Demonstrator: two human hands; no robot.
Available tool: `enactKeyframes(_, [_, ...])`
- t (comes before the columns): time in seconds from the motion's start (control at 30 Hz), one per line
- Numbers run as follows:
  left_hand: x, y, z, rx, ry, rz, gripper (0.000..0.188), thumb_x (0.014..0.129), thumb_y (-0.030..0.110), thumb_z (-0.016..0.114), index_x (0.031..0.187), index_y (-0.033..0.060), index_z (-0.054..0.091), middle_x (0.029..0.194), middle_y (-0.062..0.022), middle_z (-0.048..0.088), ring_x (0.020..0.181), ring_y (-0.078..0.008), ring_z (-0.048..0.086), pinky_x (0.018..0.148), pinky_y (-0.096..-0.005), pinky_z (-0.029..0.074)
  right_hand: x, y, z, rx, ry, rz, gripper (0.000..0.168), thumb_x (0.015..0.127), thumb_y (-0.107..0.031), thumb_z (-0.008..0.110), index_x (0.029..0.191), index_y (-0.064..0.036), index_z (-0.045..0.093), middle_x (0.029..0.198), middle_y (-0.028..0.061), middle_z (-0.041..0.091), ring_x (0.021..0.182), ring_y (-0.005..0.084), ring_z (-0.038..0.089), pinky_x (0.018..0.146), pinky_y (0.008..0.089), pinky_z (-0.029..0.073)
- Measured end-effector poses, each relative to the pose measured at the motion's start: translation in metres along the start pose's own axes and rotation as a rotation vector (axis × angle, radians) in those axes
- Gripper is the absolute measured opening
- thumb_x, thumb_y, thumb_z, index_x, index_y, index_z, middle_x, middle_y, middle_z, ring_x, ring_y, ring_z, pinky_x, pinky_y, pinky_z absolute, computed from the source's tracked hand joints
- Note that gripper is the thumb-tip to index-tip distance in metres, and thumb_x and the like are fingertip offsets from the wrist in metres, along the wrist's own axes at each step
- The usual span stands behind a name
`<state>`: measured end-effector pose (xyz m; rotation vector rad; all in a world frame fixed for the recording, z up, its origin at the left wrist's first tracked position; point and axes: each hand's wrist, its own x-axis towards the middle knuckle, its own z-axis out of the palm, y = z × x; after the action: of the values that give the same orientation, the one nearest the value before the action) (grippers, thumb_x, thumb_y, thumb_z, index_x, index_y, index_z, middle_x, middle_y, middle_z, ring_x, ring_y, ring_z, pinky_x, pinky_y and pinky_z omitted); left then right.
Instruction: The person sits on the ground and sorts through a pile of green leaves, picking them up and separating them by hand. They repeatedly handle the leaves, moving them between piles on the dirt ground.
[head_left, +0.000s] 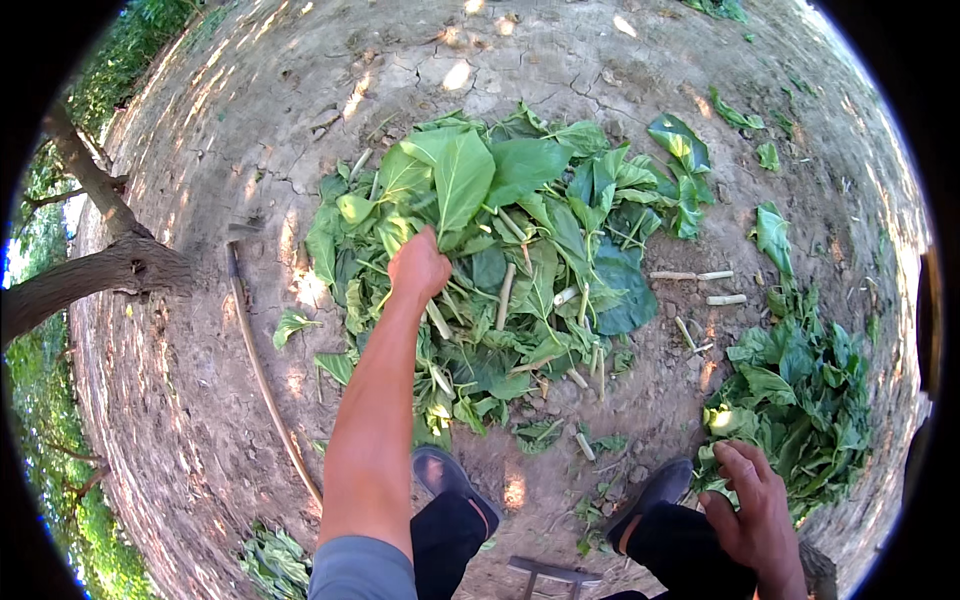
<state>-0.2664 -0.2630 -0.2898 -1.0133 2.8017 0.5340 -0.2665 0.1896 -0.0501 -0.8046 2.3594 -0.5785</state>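
A heap of large green leaves (555, 247), mixed with short cut stalk pieces, lies on the ground before me. My left hand (420, 264) reaches into its left side, closed around the stems of several broad leaves (463, 176) that fan out above the fist. The gripped stem ends are hidden by the fingers. My right hand (754, 499) is at the lower right with its fingers apart and no object visible in it. It hovers over the near edge of a second, smaller heap of leaves (795, 397); whether the fingertips touch it I cannot tell.
On the left lies a long wooden-handled tool (259, 360) with a metal head. A forked tree trunk (127, 262) leans in beyond it. Loose stalk pieces (726, 299) lie between the heaps. My shoes (446, 476) flank a metal frame (555, 571). More leaves (276, 561) lie lower left.
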Motion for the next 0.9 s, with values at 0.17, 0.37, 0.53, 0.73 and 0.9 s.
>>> enactKeyframes(0.17, [-0.061,-0.003,-0.011,-0.024,-0.101,0.116,0.034,0.074,0.011,0.053,0.107,0.0066,0.056,0.096,-0.0234,0.066,0.093,-0.0427,0.063,0.080,-0.0501,0.049,-0.023,-0.014,-0.003,-0.014,0.045,-0.073,0.048,0.079,-0.011,0.068,0.121,0.004,0.052,0.115,0.0252,0.057,0.098,0.0427,0.060,0.083,0.0438,0.050])
enactKeyframes(0.37, [-0.116,-0.012,-0.045,-0.338,0.026,0.187,0.040,0.071,0.006,0.055,0.110,0.0016,0.059,0.096,-0.0270,0.064,0.092,-0.0439,0.062,0.082,-0.0479,0.049,-0.058,-0.031,0.001,-0.052,0.072,-0.138,0.045,0.082,-0.014,0.066,0.122,0.002,0.052,0.116,0.0225,0.057,0.100,0.0410,0.059,0.083,0.0443,0.050])
enactKeyframes(0.53, [-0.163,-0.010,-0.095,-0.808,0.008,0.169,0.037,0.071,-0.003,0.056,0.108,-0.0024,0.062,0.095,-0.0155,0.069,0.086,-0.0271,0.065,0.080,-0.0352,0.050,-0.085,-0.039,0.011,-0.081,0.144,-0.234,0.044,0.084,-0.017,0.064,0.122,0.001,0.051,0.116,0.0229,0.057,0.098,0.0409,0.059,0.081,0.0448,0.050])
enactKeyframes(0.73, [-0.241,0.029,-0.158,-1.183,-0.060,0.025,0.030,0.074,-0.010,0.062,0.102,-0.0003,0.066,0.097,-0.0052,0.067,0.086,-0.0155,0.062,0.079,-0.0303,0.051,-0.111,-0.046,0.024,-0.037,0.197,-0.221,0.046,0.085,-0.020,0.064,0.124,0.001,0.052,0.115,0.0220,0.056,0.096,0.0419,0.059,0.081,0.0448,0.049])
enactKeyframes(0.9, [-0.309,0.057,-0.177,-1.292,-0.181,0.112,0.028,0.074,-0.011,0.062,0.099,0.0016,0.067,0.095,-0.0043,0.068,0.085,-0.0164,0.064,0.078,-0.0318,0.052,-0.123,-0.049,0.036,0.015,0.309,-0.251,0.043,0.089,-0.026,0.061,0.122,0.001,0.053,0.106,0.0205,0.058,0.088,0.0402,0.061,0.075,0.0456,0.049])
